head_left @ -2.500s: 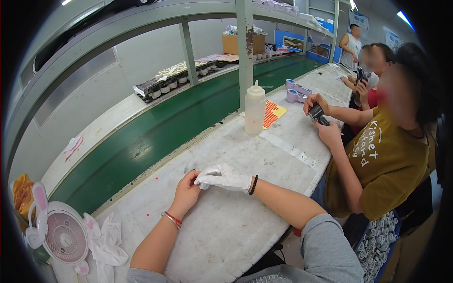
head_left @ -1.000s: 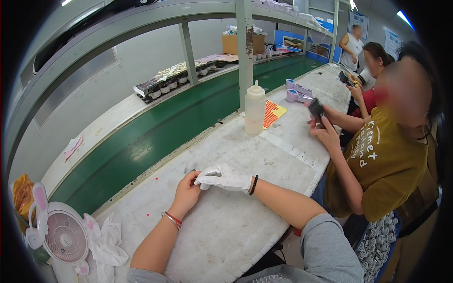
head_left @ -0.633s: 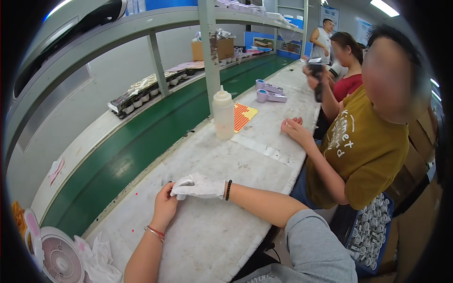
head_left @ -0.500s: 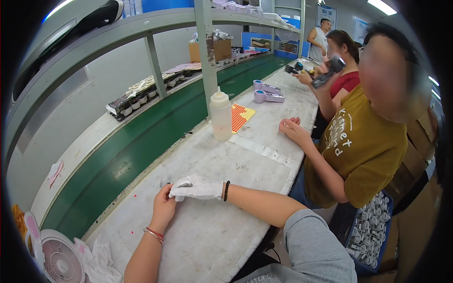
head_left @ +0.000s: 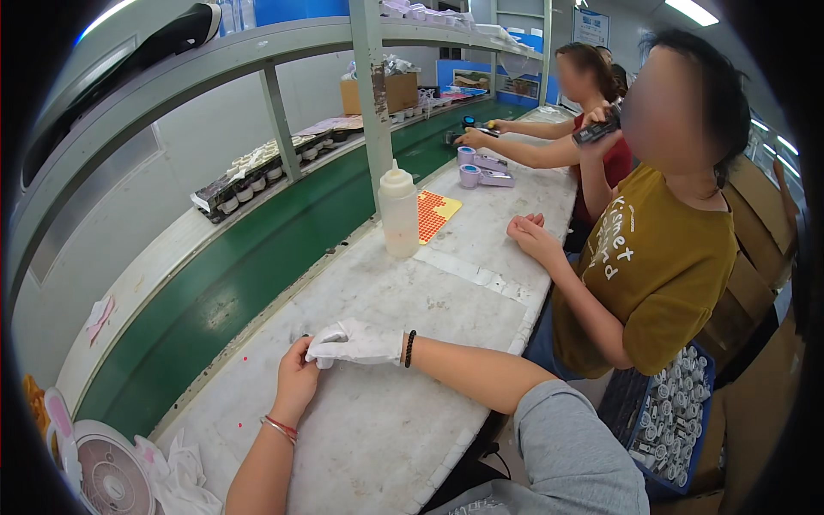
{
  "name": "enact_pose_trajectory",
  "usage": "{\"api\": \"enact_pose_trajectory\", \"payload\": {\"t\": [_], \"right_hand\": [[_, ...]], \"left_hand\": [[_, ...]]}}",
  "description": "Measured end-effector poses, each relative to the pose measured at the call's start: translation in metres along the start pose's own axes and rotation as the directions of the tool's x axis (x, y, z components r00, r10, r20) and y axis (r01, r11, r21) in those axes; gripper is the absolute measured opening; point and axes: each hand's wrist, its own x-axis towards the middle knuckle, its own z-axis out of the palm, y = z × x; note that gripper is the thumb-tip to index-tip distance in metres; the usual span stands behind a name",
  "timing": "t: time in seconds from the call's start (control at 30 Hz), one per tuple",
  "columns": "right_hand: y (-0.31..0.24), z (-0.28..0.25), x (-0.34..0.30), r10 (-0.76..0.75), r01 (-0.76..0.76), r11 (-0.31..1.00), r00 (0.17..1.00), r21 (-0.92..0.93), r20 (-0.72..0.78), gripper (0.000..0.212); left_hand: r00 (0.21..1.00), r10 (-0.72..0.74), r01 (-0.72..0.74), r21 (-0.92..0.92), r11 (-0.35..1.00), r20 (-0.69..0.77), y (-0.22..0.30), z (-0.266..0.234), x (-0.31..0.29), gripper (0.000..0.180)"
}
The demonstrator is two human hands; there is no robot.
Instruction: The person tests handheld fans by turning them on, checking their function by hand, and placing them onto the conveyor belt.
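Above the white worktop point(head_left: 403, 386), my bare left hand point(head_left: 296, 371) and my white-gloved right hand point(head_left: 354, 343) meet, touching at the fingertips. The left fingers are curled. Those of my right hand are bent and pressed together against them. A tiny dark spot shows at the left fingertips; what the fingers hold, if anything, is too small and hidden to name. Small pink dots lie on the worktop left of my hands. Beyond them stands an upright translucent squeeze bottle point(head_left: 398, 213), beside a yellow sheet of red stickers point(head_left: 437, 216).
A green conveyor belt point(head_left: 232, 296) runs along the left, under a metal shelf frame point(head_left: 371, 112). Two purple devices point(head_left: 485, 178) lie farther up the worktop. At right sits a co-worker in a mustard shirt point(head_left: 661, 257), near a blue crate point(head_left: 709, 378) of small parts. A fan point(head_left: 112, 468) stands lower left.
My hands stay nearly still. The co-worker in red has stretched both arms toward the belt with a dark device. The mustard-shirted co-worker's head has turned, a dark device raised beside it.
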Motion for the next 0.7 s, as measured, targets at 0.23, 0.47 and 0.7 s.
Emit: {"api": "enact_pose_trajectory", "payload": {"t": [0.23, 0.47, 0.7], "right_hand": [[0.0031, -0.0031, 0.0012, 0.019, -0.019, 1.000, 0.999, -0.011, 0.029, 0.025], [0.0028, -0.0018, 0.0012, 0.030, -0.029, 0.999, 0.999, -0.020, 0.043, 0.025], [0.0075, -0.0002, 0.0017, -0.045, 0.045, 0.999, 0.999, -0.016, -0.021, 0.034]], "left_hand": [[1.000, 0.004, -0.004, 0.005, 1.000, 0.006, 0.0044, 0.0020, -0.0011, 0.027], [1.000, 0.006, -0.006, -0.017, 1.000, 0.010, 0.0037, 0.0011, -0.0010, 0.025], [1.000, -0.026, 0.026, 0.001, 1.000, 0.008, 0.0024, 0.0016, -0.0010, 0.034]]}}
